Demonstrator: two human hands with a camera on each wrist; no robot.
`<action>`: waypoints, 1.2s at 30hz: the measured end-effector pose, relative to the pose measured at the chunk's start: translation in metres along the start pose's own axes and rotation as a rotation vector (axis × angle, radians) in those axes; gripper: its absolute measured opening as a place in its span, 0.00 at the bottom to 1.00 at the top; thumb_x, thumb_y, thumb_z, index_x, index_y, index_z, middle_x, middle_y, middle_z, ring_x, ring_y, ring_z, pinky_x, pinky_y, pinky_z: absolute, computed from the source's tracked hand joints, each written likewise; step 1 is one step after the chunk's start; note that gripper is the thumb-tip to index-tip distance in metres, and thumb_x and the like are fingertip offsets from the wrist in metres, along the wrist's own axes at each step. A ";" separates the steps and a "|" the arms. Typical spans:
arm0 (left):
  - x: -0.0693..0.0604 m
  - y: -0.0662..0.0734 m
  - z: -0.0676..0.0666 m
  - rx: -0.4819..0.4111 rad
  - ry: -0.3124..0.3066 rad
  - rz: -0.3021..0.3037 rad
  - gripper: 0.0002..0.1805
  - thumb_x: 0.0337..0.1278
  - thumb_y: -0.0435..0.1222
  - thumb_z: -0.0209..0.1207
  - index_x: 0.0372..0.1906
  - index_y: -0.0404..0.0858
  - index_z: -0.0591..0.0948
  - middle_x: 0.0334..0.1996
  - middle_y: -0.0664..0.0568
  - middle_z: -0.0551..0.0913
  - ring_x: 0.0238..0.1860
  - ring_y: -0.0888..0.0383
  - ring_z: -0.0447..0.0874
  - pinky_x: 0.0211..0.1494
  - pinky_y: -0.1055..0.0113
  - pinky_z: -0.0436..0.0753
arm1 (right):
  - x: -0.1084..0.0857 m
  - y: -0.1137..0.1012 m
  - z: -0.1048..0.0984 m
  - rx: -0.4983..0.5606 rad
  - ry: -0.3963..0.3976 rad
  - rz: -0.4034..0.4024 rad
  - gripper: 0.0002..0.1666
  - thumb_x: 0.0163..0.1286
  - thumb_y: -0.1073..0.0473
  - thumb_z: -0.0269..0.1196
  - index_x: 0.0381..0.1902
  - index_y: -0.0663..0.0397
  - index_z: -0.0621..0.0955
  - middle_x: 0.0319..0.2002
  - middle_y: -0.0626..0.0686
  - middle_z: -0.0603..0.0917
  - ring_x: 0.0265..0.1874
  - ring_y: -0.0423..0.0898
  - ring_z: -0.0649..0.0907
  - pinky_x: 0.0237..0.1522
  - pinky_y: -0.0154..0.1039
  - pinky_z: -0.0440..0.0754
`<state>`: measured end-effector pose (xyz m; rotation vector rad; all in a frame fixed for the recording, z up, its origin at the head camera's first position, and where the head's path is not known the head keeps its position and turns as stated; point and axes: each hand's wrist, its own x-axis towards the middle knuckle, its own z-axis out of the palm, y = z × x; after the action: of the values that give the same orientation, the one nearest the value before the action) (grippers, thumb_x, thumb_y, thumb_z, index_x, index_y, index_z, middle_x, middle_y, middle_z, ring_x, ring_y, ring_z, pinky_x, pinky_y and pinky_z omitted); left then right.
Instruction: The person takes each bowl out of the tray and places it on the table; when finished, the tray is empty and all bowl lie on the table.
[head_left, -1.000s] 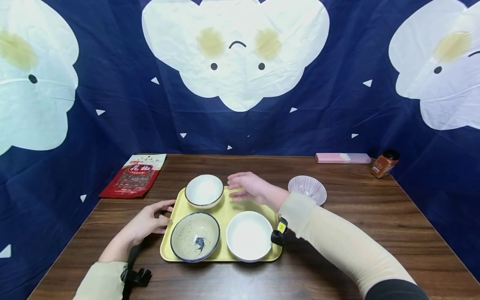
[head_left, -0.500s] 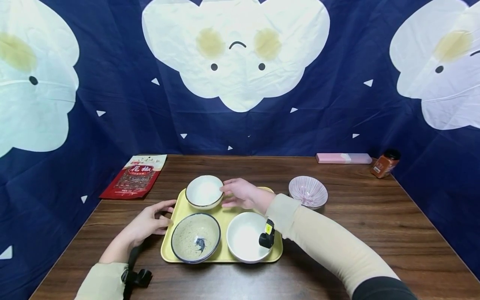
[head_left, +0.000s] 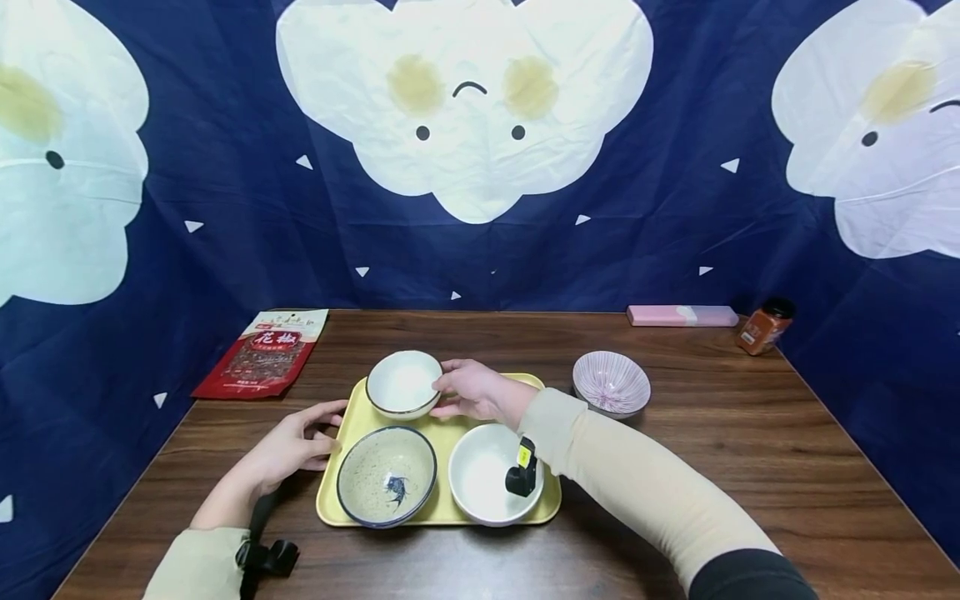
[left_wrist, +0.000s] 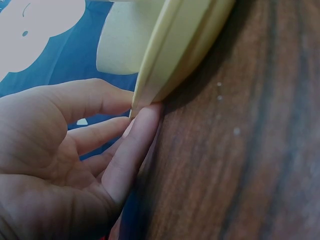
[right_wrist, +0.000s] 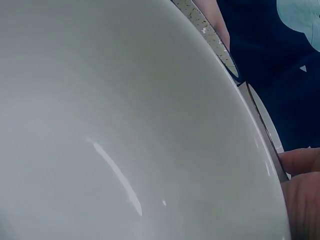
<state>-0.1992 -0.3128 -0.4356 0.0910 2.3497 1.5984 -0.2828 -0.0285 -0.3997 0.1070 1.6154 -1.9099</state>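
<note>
pinching white dark-rimmed bowl, right hand; tray, left hand; packet reads 花椒.

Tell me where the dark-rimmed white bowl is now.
In the head view, the dark-rimmed white bowl is at the far left corner of the yellow tray, beyond the speckled bowl, the right hand at its right.

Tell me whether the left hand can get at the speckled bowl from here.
Probably yes: the left hand is beside the speckled bowl, with only the edge of the yellow tray between them. It would likely first release the tray.
</note>
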 end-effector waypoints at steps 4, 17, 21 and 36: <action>0.001 -0.001 -0.001 -0.001 0.002 -0.007 0.40 0.57 0.24 0.59 0.76 0.28 0.61 0.61 0.31 0.69 0.40 0.51 0.80 0.42 0.55 0.88 | 0.001 0.001 0.000 0.000 -0.001 -0.011 0.34 0.71 0.76 0.53 0.74 0.65 0.62 0.50 0.68 0.75 0.56 0.65 0.77 0.56 0.55 0.81; 0.002 -0.002 -0.001 0.005 0.009 -0.005 0.40 0.56 0.24 0.59 0.76 0.28 0.61 0.60 0.31 0.69 0.39 0.50 0.79 0.42 0.55 0.88 | -0.005 -0.003 -0.004 -0.019 0.005 -0.019 0.38 0.65 0.75 0.55 0.73 0.67 0.63 0.47 0.66 0.77 0.50 0.62 0.81 0.51 0.50 0.84; 0.002 -0.002 -0.001 0.000 0.009 -0.003 0.40 0.56 0.24 0.59 0.76 0.28 0.61 0.61 0.31 0.69 0.39 0.50 0.79 0.42 0.55 0.88 | -0.011 -0.007 -0.007 -0.007 -0.016 -0.035 0.39 0.63 0.74 0.56 0.73 0.66 0.63 0.43 0.64 0.78 0.46 0.59 0.83 0.51 0.50 0.84; 0.002 -0.002 -0.001 -0.006 0.007 0.005 0.40 0.56 0.24 0.59 0.76 0.28 0.61 0.60 0.31 0.69 0.39 0.51 0.78 0.42 0.54 0.88 | -0.041 -0.026 -0.030 0.068 -0.017 -0.157 0.35 0.63 0.70 0.57 0.70 0.62 0.68 0.47 0.63 0.76 0.46 0.61 0.82 0.46 0.46 0.86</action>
<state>-0.2010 -0.3143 -0.4373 0.0907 2.3522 1.6103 -0.2731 0.0171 -0.3670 -0.0083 1.5888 -2.0799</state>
